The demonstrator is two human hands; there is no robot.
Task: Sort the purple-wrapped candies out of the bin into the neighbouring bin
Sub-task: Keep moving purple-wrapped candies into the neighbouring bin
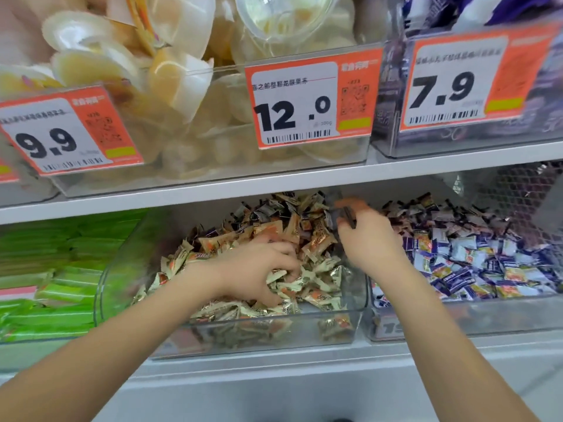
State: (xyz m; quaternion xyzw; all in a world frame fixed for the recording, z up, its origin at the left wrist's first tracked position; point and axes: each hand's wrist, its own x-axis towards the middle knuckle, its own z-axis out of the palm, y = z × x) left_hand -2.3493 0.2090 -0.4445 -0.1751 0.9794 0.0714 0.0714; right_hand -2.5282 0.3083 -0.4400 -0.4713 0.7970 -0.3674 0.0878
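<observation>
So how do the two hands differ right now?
The left hand is low in the middle bin, fingers curled into the gold candies. The right hand is raised near that bin's right wall, pinching a dark-wrapped candy in its fingertips. The left is sharp, the right's fingers blurred. Both are bare.

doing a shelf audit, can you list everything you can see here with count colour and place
middle bin: one, clear, lower shelf, gold-orange candies with dark purple ones at the back
right bin: one, clear, beside it, purple and white candies
green packs: many, lower left
pale snack packs: many, cream-yellow, upper bins
price tags: three, orange and white, reading 9.9, 12.0, 7.9
purple candies: a few, dark, pinched in the right hand
left hand: digging in the middle bin
right hand: raised over the bins' shared edge
</observation>
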